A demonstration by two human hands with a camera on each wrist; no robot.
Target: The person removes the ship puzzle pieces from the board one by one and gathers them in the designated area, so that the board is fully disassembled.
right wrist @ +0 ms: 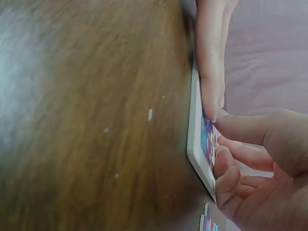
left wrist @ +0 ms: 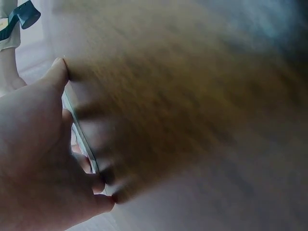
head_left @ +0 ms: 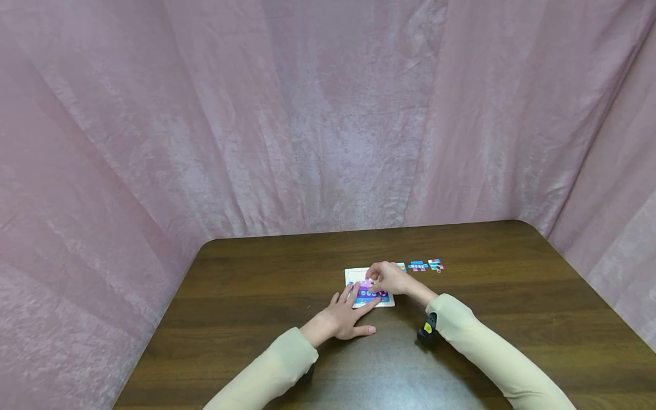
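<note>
A white-framed jigsaw puzzle (head_left: 351,277) with a purple, pink and blue picture lies on the table in the head view. My left hand (head_left: 345,318) rests with spread, straight fingers over its near left part, thumb out on the table by its near edge. Above the picture's right half, my right hand (head_left: 392,279) pinches a pink puzzle piece (head_left: 369,282) between thumb and fingers, low at the board. The right wrist view shows the right thumb (right wrist: 245,126) beside the left hand's fingers, at the board's face; the fingers hide most of the piece.
Two loose puzzle pieces lie right of the board at the back: a blue-and-purple one (head_left: 417,266) and a blue, white and red one (head_left: 435,265). The brown wooden table (head_left: 246,296) ends at a pink curtain (head_left: 328,142). Small white specks dot the tabletop.
</note>
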